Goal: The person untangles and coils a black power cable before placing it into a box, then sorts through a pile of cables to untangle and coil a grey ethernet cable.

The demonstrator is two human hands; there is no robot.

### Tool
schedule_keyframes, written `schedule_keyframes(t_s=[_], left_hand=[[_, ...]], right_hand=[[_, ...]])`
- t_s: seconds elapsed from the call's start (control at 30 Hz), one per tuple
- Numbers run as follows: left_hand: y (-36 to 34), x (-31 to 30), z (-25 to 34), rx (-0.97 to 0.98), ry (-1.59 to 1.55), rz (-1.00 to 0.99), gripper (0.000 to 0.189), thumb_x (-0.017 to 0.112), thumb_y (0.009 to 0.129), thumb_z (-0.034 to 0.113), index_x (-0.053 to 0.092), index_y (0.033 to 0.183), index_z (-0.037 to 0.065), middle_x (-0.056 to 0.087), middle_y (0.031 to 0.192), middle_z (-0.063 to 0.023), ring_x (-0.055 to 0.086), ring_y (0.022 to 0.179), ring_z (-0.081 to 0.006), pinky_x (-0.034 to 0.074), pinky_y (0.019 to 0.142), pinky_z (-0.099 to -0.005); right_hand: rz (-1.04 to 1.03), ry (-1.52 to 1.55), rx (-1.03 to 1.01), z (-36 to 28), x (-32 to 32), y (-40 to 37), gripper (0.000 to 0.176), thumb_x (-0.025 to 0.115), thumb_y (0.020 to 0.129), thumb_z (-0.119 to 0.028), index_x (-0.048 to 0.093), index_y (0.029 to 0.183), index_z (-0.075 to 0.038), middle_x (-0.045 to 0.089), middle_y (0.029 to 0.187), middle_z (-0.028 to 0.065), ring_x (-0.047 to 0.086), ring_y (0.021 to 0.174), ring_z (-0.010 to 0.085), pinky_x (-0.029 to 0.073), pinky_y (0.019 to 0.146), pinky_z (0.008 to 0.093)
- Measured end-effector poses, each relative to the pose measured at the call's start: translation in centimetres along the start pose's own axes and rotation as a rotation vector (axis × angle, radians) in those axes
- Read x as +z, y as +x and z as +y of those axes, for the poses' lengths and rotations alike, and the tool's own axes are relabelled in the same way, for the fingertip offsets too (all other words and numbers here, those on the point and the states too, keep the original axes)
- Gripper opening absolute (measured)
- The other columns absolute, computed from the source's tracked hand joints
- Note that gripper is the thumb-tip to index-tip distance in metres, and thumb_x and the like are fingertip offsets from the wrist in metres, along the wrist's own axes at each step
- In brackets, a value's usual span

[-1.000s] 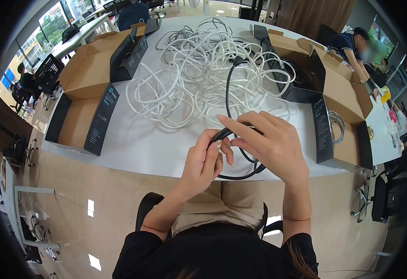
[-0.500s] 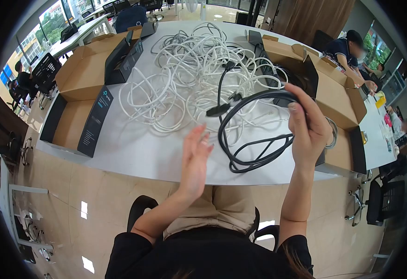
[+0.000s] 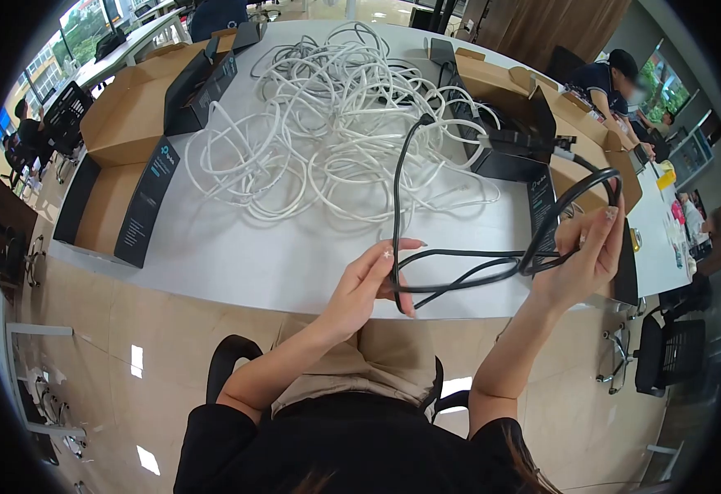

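A black cable (image 3: 397,193) is stretched in loops between my two hands above the front of the white table. My right hand (image 3: 587,255) is closed around its coil at the right, and a dark plug (image 3: 565,146) sticks up from that end. At the left bend of the loops, my left hand (image 3: 369,284) pinches the cable between thumb and fingers. One strand runs from there up to another dark end (image 3: 425,120), which is near the tangled white cables (image 3: 327,123).
Open black cardboard boxes flank the heap: one at left (image 3: 134,206), another behind it (image 3: 204,90), and more at right (image 3: 509,160). The white table (image 3: 237,263) has its front edge close to my lap. Another person (image 3: 603,86) is at the far right.
My right hand has moved right and down with the coil, swinging the plug to the right. My left hand, previously apart from the cable, has moved to it and closed on it.
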State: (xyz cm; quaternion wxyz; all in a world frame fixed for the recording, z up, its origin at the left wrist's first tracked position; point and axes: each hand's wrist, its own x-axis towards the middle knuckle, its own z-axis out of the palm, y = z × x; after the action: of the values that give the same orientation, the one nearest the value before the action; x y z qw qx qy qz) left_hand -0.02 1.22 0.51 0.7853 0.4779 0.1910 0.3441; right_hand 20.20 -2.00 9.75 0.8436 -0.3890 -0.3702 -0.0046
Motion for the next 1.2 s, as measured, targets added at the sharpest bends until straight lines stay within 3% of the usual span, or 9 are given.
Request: schedule_keyframes(t_s=[0.1,0.2,0.3,0.4,0.53,0.7,0.9,1.03,1.2], left_hand=[[-0.5,0.0,1.0,0.042,-0.079,-0.025,0.046,0.035,0.095,0.030,0.031,0.132,0.002,0.039,0.059,0.0008,0.037,0.049,-0.0089,0.035,0.049,-0.0219],[-0.9,-1.1,2.1,0.134,0.230,-0.156,0.060,0.045,0.090,0.031,0.023,0.137,0.001,0.038,0.063,0.0026,0.034,0.052,-0.0074,0.028,0.051,-0.0192],[-2.2,-1.5,2.8,0.122,0.412,-0.147,0.059,0.049,0.086,0.008,0.022,0.138,0.003,0.036,0.066,0.0019,0.032,0.058,-0.0060,0.027,0.055,-0.0194],[-3.0,-2.6,3.7,0.144,0.462,-0.307,0.063,0.049,0.084,0.007,0.020,0.139,0.003,0.036,0.065,0.0016,0.029,0.059,-0.0067,0.026,0.054,-0.0211],[-3.8,-4.0,4.5,0.178,0.627,-0.130,0.050,0.049,0.084,0.004,0.036,0.132,0.001,0.039,0.061,0.0024,0.031,0.055,-0.0078,0.028,0.052,-0.0209],[-4.6,-4.7,4.8,0.401,0.760,0.216,0.022,0.056,0.079,-0.002,0.063,0.099,-0.002,0.055,0.063,-0.0013,0.044,0.053,-0.0048,0.033,0.047,-0.0186],[-7.6,-11.4,5.9,0.402,0.584,0.436,0.017,0.047,0.089,0.008,0.060,0.085,-0.001,0.040,0.054,0.0051,0.029,0.046,-0.0005,0.023,0.042,-0.0175],[-8.5,-13.0,5.8,0.433,0.394,0.532,0.024,0.039,0.096,0.024,0.051,0.089,0.004,0.035,0.062,0.0065,0.022,0.046,-0.0001,0.017,0.041,-0.0180],[-10.1,-16.2,6.8,0.640,0.132,0.664,0.020,0.040,0.095,0.029,0.047,0.097,0.011,0.027,0.067,0.0061,0.018,0.050,-0.0024,0.013,0.041,-0.0174]], right_hand=[[0.038,-0.083,-0.037,0.9,0.1,-0.4,0.030,0.048,0.092,-0.015,0.051,0.116,0.004,0.035,0.056,-0.0043,0.025,0.044,0.0011,0.016,0.039,0.0188],[0.108,-0.052,-0.027,1.4,0.0,-0.2,0.030,0.049,0.092,-0.016,0.051,0.115,0.004,0.035,0.056,-0.0041,0.026,0.044,0.0013,0.016,0.039,0.0188],[0.158,-0.005,-0.004,2.0,-0.4,0.5,0.030,0.050,0.091,-0.017,0.052,0.113,0.003,0.035,0.055,-0.0040,0.026,0.043,0.0016,0.016,0.038,0.0186],[0.194,-0.022,-0.016,2.9,-0.7,0.6,0.030,0.051,0.091,-0.017,0.053,0.113,0.003,0.035,0.055,-0.0041,0.026,0.043,0.0020,0.015,0.038,0.0187],[0.217,-0.002,0.007,3.4,-0.6,0.5,0.030,0.053,0.090,-0.017,0.053,0.113,0.003,0.035,0.054,-0.0046,0.026,0.042,0.0020,0.015,0.037,0.0189],[0.294,-0.034,-0.030,3.5,-0.6,0.8,0.031,0.053,0.090,-0.017,0.052,0.114,0.003,0.033,0.055,-0.0053,0.025,0.044,0.0023,0.016,0.039,0.0188],[0.357,0.005,-0.021,3.7,-2.0,2.2,0.031,0.055,0.089,-0.016,0.052,0.113,0.003,0.032,0.057,-0.0054,0.025,0.047,0.0031,0.018,0.041,0.0196],[0.350,0.002,-0.052,4.0,-1.6,1.8,0.029,0.055,0.089,-0.015,0.053,0.112,0.002,0.032,0.057,-0.0051,0.026,0.047,0.0035,0.019,0.041,0.0201],[0.428,0.040,-0.034,4.0,-2.7,2.6,0.029,0.056,0.088,-0.015,0.054,0.111,0.001,0.032,0.057,-0.0050,0.025,0.046,0.0033,0.019,0.041,0.0201]])
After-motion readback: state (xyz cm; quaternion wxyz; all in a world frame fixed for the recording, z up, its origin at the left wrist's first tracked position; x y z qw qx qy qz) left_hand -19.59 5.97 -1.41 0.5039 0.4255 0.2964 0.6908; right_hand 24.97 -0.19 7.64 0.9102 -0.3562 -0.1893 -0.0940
